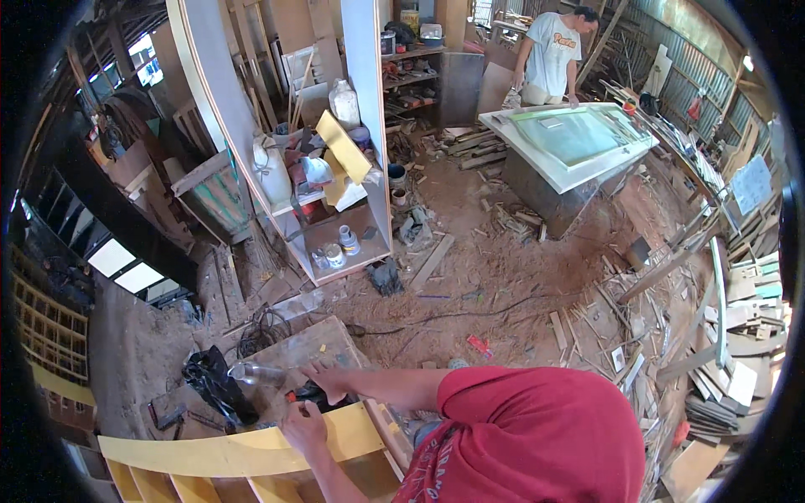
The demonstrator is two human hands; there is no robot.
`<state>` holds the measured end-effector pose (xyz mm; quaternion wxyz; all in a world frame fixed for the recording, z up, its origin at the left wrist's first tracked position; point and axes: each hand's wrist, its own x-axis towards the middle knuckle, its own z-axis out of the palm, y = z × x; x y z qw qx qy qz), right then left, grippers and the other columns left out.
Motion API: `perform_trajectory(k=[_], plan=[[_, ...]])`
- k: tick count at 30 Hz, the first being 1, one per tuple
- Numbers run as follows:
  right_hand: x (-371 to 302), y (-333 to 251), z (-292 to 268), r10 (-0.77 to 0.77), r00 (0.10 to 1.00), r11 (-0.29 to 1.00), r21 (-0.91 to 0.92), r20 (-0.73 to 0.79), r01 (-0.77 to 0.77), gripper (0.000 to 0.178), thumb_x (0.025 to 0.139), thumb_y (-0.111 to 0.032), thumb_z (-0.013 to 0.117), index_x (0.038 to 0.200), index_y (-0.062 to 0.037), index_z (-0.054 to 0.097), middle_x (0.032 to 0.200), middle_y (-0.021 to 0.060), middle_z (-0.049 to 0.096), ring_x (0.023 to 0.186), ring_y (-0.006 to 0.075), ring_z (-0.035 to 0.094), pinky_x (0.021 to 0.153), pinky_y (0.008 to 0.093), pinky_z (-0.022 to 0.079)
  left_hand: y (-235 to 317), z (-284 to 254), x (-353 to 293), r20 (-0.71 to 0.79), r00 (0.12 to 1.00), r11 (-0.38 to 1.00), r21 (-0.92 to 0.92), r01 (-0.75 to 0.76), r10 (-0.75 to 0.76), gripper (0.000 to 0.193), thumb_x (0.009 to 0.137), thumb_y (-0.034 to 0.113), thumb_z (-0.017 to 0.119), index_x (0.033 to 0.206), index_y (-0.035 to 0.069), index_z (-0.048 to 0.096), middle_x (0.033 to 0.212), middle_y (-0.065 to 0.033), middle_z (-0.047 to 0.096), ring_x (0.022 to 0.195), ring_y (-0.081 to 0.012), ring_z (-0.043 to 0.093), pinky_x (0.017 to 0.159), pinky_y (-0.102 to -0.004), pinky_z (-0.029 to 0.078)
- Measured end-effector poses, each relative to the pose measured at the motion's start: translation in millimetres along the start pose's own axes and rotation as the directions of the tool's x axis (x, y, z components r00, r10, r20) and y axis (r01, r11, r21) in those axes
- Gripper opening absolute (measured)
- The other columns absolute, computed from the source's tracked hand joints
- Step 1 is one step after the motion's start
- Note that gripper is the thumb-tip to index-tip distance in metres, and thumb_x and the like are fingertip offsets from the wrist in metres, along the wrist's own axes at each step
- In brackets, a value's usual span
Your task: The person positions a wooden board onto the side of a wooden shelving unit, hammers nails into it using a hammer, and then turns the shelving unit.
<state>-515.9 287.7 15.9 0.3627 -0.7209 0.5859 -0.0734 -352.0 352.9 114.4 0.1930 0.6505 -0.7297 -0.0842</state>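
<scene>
A long, curved yellow wooden panel (226, 453) with several divisions below it spans the lower left. On its upper edge lies my left hand (303, 429), its fingers bent over the rim. My right hand (325, 379) reaches in from the red sleeve, just beyond the panel. It is closed around a black-and-red object (312, 392), partly hidden by the hand and too covered to tell its kind. Beside that hand a clear bottle (256, 374) lies on its side. A black plastic bag (220, 386) sits left of the bottle.
A wooden board (323, 339) lies beyond my hands, with coiled cable (264, 331) at its left. Ahead stands a tall cabinet (377, 168) holding sacks and cans. A person (551, 59) stands at a white glazed panel (570, 138). Wood scraps (520, 222) litter the dirt floor.
</scene>
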Motion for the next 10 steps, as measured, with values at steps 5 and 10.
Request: perform_trajectory(k=[5, 10], plan=[[-18.8, 15.8, -21.9, -0.091, 0.995, 0.980, 0.175, -0.041, 0.097, 0.151, 0.050, -0.016, 0.090, 0.175, -0.0219, 0.007, 0.173, 0.0355, 0.019, 0.158, 0.0541, 0.026, 0.129, 0.0592, 0.030, 6.5, -1.8, -2.9, -0.015, 0.999, 0.999, 0.022, 0.029, -0.029, 0.025, 0.091, 0.029, 0.070, 0.082, 0.006, 0.073, 0.081, -0.0186, 0.075, 0.084, -0.0397, 0.070, 0.090, -0.0539, 0.050], [-39.3, 39.6, -28.9, -0.098, 0.993, 0.893, 0.445, 0.062, 0.061, 0.141, 0.058, -0.031, 0.088, 0.175, -0.0202, 0.010, 0.176, 0.0349, 0.010, 0.162, 0.0543, 0.014, 0.132, 0.0560, 0.023, 17.9, -14.2, -3.5, -0.010, 1.000, 1.000, -0.008, -0.008, 0.008, 0.025, 0.092, 0.031, 0.071, 0.082, 0.007, 0.074, 0.083, -0.0164, 0.076, 0.088, -0.0394, 0.070, 0.095, -0.0499, 0.049]])
